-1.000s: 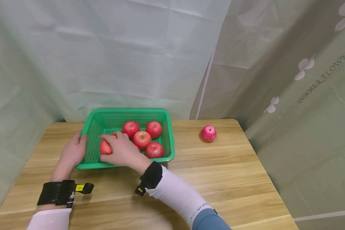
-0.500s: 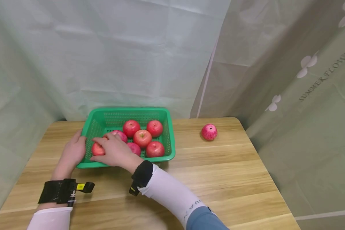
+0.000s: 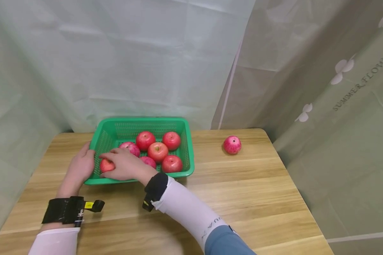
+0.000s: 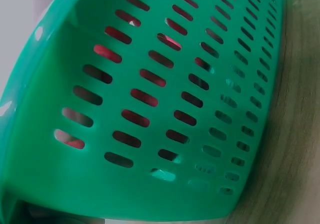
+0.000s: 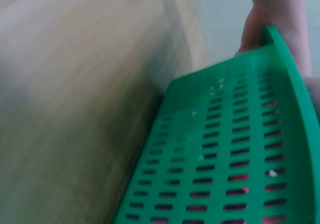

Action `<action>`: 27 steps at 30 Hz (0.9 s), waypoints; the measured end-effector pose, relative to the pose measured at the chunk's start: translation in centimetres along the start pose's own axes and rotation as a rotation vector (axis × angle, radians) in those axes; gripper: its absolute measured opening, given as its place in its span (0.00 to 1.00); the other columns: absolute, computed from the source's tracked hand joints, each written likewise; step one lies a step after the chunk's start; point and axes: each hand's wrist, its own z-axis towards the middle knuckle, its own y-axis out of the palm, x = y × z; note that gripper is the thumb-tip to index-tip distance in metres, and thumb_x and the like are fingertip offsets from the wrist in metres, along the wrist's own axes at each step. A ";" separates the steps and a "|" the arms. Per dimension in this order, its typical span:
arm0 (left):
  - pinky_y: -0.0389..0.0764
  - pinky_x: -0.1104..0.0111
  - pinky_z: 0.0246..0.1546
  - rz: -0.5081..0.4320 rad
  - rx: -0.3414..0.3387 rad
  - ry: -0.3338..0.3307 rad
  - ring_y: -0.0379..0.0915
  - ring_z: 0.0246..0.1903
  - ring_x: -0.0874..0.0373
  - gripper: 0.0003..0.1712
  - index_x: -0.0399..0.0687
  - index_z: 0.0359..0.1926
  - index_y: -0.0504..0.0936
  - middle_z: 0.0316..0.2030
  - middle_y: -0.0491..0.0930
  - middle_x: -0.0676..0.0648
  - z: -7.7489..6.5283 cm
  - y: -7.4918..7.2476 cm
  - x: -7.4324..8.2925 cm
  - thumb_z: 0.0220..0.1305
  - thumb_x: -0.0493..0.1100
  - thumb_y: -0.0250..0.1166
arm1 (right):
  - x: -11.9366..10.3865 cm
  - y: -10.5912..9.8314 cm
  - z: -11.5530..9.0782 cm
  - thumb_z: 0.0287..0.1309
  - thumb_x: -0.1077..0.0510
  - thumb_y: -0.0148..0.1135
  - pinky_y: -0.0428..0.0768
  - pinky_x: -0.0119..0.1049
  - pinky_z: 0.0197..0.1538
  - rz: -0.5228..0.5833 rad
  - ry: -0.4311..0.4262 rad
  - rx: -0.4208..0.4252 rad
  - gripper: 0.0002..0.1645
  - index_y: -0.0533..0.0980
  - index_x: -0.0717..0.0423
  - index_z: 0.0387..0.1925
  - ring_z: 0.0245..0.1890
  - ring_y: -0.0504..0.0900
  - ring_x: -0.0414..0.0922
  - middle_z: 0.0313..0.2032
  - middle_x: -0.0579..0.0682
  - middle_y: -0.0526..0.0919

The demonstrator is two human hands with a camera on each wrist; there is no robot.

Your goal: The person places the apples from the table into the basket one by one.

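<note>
A green plastic basket (image 3: 191, 156) stands at the back of the table with several red apples inside. My left hand (image 3: 81, 164) grips the basket's left rim from outside. Inside the front left corner, my right hand (image 3: 124, 165) holds a red apple (image 3: 106, 165) between thumb and fingers. Behind that hand lies a pink-streaked apple (image 3: 131, 148); another pink apple (image 3: 149, 162) shows to its right. In the left wrist view, the basket's slotted wall (image 4: 150, 104) fills the picture. The right wrist view shows the basket's front wall (image 5: 220, 129) and my left hand at its end.
A pink-streaked round fruit (image 3: 232, 145) sits alone on the wooden table (image 3: 242, 191), right of the basket. Pale curtains (image 3: 140, 63) hang close behind the table's back edge and along its sides.
My right hand has moved left and slightly down with the red apple, into the basket's front left corner. The pink-streaked apple behind it has come into sight. The left hand stays on the rim.
</note>
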 end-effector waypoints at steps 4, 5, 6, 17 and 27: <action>0.69 0.31 0.53 -0.006 -0.002 0.002 0.63 0.60 0.23 0.38 0.34 0.85 0.43 0.73 0.58 0.17 0.0 0.0 0.0 0.84 0.51 0.26 | 0.2 0.0 0.4 0.73 0.31 0.59 0.65 0.28 0.70 -0.008 -0.028 -0.087 0.43 0.63 0.33 0.83 0.74 0.63 0.35 0.75 0.40 0.67; 0.69 0.31 0.53 -0.008 -0.003 0.001 0.63 0.60 0.23 0.38 0.34 0.85 0.43 0.73 0.58 0.17 0.0 0.0 0.0 0.84 0.51 0.26 | 0.2 0.0 0.5 0.74 0.32 0.59 0.65 0.28 0.70 -0.016 -0.033 -0.099 0.42 0.63 0.33 0.83 0.74 0.63 0.35 0.75 0.39 0.67; 0.69 0.30 0.53 -0.010 -0.005 -0.001 0.63 0.60 0.23 0.38 0.34 0.85 0.43 0.73 0.58 0.17 0.0 -0.1 0.0 0.84 0.51 0.26 | 0.3 0.0 0.6 0.74 0.33 0.58 0.64 0.28 0.70 -0.026 -0.037 -0.112 0.41 0.62 0.32 0.83 0.74 0.62 0.35 0.76 0.39 0.66; 0.68 0.29 0.54 -0.023 -0.005 -0.001 0.62 0.62 0.22 0.38 0.35 0.85 0.43 0.73 0.57 0.17 -0.1 0.1 0.1 0.84 0.52 0.26 | 0.6 -0.4 0.9 0.77 0.36 0.54 0.57 0.27 0.74 -0.049 -0.068 -0.204 0.37 0.63 0.30 0.82 0.77 0.58 0.34 0.77 0.37 0.65; 0.68 0.29 0.54 -0.019 -0.002 -0.002 0.62 0.63 0.20 0.38 0.34 0.85 0.43 0.72 0.58 0.16 0.0 0.0 0.0 0.85 0.51 0.26 | 0.7 -0.3 0.6 0.80 0.32 0.45 0.50 0.24 0.75 -0.074 -0.085 -0.248 0.34 0.66 0.29 0.81 0.80 0.52 0.33 0.80 0.38 0.62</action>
